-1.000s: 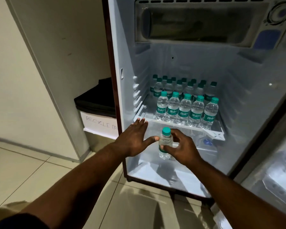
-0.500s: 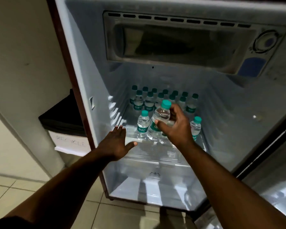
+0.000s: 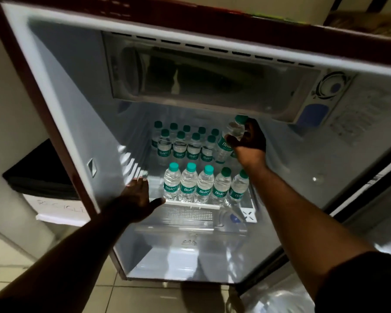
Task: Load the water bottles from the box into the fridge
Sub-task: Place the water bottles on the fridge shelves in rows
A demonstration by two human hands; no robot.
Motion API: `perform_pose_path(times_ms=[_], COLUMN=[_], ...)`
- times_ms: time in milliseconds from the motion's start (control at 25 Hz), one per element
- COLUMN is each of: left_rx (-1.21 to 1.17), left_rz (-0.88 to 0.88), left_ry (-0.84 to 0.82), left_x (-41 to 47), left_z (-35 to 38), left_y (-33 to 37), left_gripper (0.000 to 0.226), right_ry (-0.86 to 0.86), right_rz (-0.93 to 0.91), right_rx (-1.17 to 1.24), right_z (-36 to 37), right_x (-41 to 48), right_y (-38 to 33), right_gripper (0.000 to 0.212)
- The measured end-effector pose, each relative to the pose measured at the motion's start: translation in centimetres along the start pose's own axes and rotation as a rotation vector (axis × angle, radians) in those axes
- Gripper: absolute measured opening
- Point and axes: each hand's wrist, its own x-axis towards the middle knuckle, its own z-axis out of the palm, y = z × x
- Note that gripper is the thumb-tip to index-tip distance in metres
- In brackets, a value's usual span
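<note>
The small fridge (image 3: 61, 91) stands open in front of me. Its white shelf (image 3: 193, 203) holds several clear water bottles with green caps, a front row (image 3: 189, 186) and rows behind (image 3: 180, 145). My right hand (image 3: 250, 141) grips one more water bottle (image 3: 229, 138), tilted, deep over the right end of the back rows and just under the freezer box (image 3: 212, 80). My left hand (image 3: 139, 197) is open, fingers spread, at the shelf's left front corner. The box is not in view.
A black-topped bin with a white label (image 3: 48, 188) stands left of the fridge against the wall. The fridge door (image 3: 370, 213) hangs open at the right. A clear crisper cover (image 3: 190, 222) lies under the shelf, above the tiled floor (image 3: 54, 297).
My right hand has carried the bottle from the front of the shelf up and back over the rear rows. The left hand stays by the shelf's left edge. The view has moved closer.
</note>
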Motion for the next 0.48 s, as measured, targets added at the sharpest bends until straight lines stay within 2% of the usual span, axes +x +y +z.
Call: perform_pose_path(times_ms=[200, 480], left_rx=[0.003, -0.043], left_rz=[-0.045, -0.069], left_ry=[0.041, 0.008], left_x=[0.9, 0.0], left_z=[1.1, 0.7], left_y=[0.4, 1.2], left_gripper=[0.103, 0.096], right_ry=[-0.009, -0.119], right_rz=[0.081, 0.183], right_rx=[-0.196, -0.261], right_z=[-0.2, 0.4], right_x=[2.8, 3.8], right_y=[3.3, 8.4], right_gripper=[0.059, 0.055])
